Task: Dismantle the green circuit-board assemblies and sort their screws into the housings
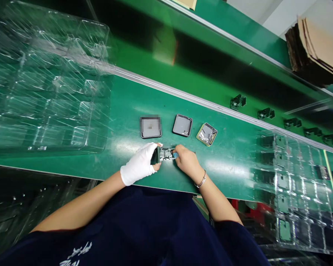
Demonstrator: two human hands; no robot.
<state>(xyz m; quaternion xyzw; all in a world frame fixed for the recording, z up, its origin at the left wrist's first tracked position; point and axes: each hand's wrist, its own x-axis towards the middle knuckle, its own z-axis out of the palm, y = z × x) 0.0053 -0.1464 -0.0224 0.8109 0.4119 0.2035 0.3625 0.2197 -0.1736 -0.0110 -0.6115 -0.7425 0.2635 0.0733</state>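
Observation:
My left hand [140, 164], in a white glove with bare fingertips, is closed around the dark end of a small electronic assembly [165, 154]. Metal framework shows at the assembly's middle, between my two hands. My bare right hand [188, 162] pinches at its right end, where a bit of blue shows by the fingers; I cannot make out what that is. Just beyond my hands lie three shallow dishes: a dark-rimmed one [151, 133] partly blurred out, a second [181, 125] with a few tiny parts, and a yellow-rimmed one [207, 134] holding several small metal pieces.
Clear plastic blister trays [44, 99] are stacked on the left. Another clear tray [302, 192], with green boards in its left column, is at right. Several assemblies [238, 102] line the strip behind the metal rail [172, 93]. Cardboard sheets [319, 51] lie at upper right.

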